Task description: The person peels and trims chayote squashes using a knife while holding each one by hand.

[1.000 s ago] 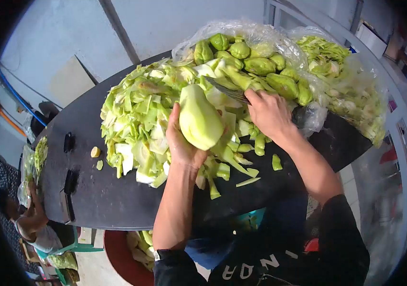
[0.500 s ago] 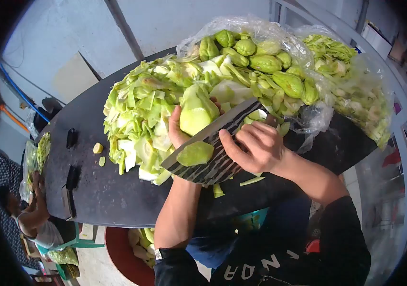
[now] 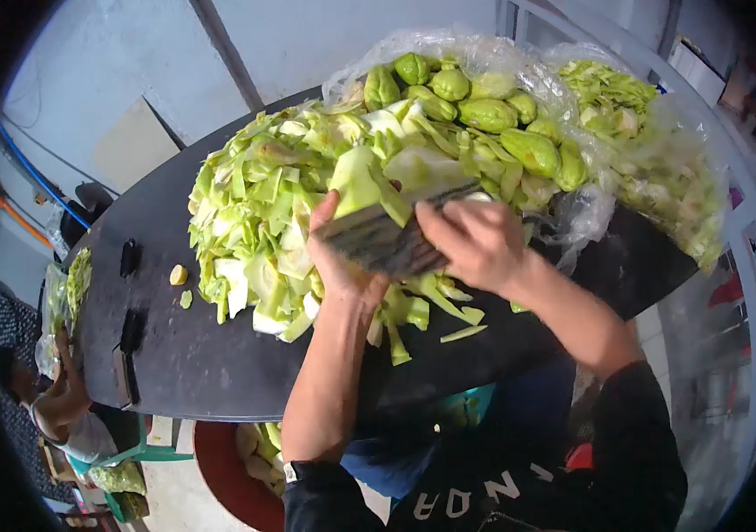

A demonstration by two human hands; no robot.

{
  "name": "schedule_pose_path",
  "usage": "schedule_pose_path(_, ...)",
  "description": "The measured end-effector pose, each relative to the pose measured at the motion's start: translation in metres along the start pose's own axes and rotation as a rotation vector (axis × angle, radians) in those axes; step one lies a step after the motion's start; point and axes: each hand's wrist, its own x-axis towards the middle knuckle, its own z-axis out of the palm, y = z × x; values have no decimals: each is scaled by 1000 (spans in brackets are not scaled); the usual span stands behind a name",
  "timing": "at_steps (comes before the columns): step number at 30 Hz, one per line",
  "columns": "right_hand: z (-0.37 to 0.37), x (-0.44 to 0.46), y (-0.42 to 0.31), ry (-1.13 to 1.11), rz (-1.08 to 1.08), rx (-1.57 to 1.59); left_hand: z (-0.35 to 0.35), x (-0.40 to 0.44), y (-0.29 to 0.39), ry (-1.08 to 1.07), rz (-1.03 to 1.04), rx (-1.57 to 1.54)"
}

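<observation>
My left hand (image 3: 340,262) is wrapped round a pale green, peeled chayote (image 3: 356,177), partly hidden by the blade. My right hand (image 3: 477,241) grips a wide-bladed knife (image 3: 382,244); its handle is covered by my fingers. The dark, streaked blade is blurred and lies across the lower part of the chayote, with a cut piece at its upper edge. Beneath the blade, strips of peel (image 3: 405,312) lie on the dark table. A big heap of peel (image 3: 254,195) spreads beside and behind my left hand.
Whole chayotes (image 3: 489,115) sit in a clear plastic bag (image 3: 604,160) at the back. More cut pieces (image 3: 662,191) fill bags at the right. A red tub (image 3: 218,470) stands below the table edge (image 3: 218,417). Another person (image 3: 63,399) sits at the far left.
The knife has moved up and turned flatter across the chayote, and the slice lying on its blade is no longer there. More peel strips show below the blade.
</observation>
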Motion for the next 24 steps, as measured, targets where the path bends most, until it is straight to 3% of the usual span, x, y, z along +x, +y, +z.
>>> schedule_pose_path(3, 11, -10, 24, -119, 209, -38, 8, -5, 3, 61, 15, 33)
schedule_pose_path(8, -4, 1, 0, 34, 24, 68, 8, -3, 1, 41, -38, -20)
schedule_pose_path(9, -5, 1, -5, 61, -60, 101, 0, -2, 4, -78, -25, 11)
schedule_pose_path(11, 0, 0, -5, 65, -57, 131, -8, 0, 4, -129, -48, -46)
schedule_pose_path(13, 19, -8, 13, -104, 170, -42, 5, -2, 4, 115, 31, -43)
schedule_pose_path(14, 24, -15, 26, -181, 250, -54, 12, -7, 4, 52, 38, 18)
schedule_pose_path(19, 12, -14, 19, -142, 220, -136, 5, -5, 5, 62, 14, 27)
schedule_pose_path(22, 4, -5, 11, -63, 41, -61, -2, -2, 1, 41, -2, -65)
schedule_pose_path(24, 18, -6, 26, -128, 130, -108, 3, -5, -2, 9, -24, -69)
